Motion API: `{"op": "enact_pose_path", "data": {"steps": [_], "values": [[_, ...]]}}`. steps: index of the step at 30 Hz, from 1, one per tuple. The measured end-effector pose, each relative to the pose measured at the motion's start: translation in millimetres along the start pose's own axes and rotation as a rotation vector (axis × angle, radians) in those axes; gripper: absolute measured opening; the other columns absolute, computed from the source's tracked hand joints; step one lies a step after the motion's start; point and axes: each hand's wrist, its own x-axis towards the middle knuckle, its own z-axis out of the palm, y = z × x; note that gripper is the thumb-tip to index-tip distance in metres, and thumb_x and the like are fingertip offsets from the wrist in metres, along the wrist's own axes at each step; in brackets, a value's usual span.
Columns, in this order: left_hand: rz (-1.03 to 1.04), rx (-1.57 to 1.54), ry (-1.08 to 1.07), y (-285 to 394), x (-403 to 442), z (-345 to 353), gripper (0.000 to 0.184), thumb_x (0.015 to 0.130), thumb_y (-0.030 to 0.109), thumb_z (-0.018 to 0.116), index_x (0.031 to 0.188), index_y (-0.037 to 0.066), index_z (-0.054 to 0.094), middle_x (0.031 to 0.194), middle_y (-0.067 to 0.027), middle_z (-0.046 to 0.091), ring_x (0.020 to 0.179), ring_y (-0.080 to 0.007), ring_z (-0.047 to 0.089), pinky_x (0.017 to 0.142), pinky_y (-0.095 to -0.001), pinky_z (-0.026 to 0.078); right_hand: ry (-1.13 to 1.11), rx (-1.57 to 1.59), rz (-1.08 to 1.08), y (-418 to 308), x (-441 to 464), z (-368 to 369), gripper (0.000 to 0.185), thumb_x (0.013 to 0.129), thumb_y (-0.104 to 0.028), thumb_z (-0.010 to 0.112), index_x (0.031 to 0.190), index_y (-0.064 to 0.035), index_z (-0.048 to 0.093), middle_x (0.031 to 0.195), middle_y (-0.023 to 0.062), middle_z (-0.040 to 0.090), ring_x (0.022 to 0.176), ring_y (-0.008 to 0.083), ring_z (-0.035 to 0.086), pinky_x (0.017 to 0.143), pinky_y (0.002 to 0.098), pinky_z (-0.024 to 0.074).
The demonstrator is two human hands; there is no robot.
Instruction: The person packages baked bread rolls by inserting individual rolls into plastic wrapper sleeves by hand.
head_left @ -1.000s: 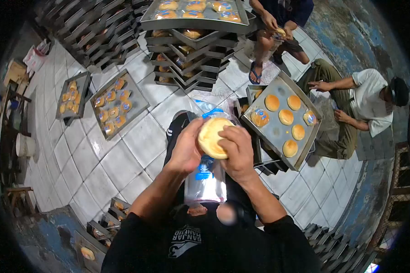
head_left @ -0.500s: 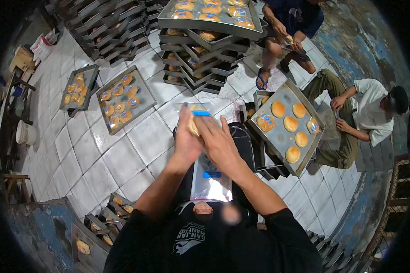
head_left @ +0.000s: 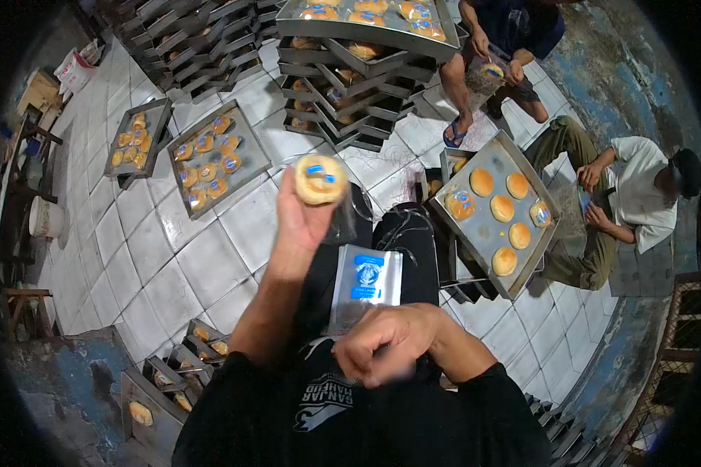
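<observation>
Raised in front of me, my left hand (head_left: 304, 214) holds a round bun (head_left: 319, 179) wrapped in clear film with blue print. A stack of clear plastic bags with blue print (head_left: 368, 272) lies on my lap. Close to my chest, at the near end of the bags, my right hand (head_left: 385, 342) is closed with its fingers curled and partly blurred; anything between its fingertips is hidden.
A tray of buns (head_left: 491, 218) stands on stacked trays at the right. Two people (head_left: 639, 191) sit beyond it. More trays (head_left: 218, 159) with wrapped buns lie on the tiled floor at the left. A tall tray stack (head_left: 366, 35) rises ahead.
My hands have separated. The left has kept the bun and turned its printed side up; the right has let go of it and drawn back to my chest.
</observation>
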Motion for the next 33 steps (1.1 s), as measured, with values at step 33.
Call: {"op": "enact_pose_path", "data": {"steps": [33], "values": [[0.817,1.121,0.026,7,-41,6,0.024,0.102,0.013,0.061,0.083,-0.001,0.063,0.096,-0.0077,0.065,0.089,-0.0159,0.061,0.085,-0.0309,0.048,1.084,-0.397,0.301,-1,3,-91,0.033,0.1,-0.027,0.066,0.078,-0.003,0.066,0.063,-0.004,0.051,0.055,0.0038,0.044,0.05,0.0246,0.0334]]}}
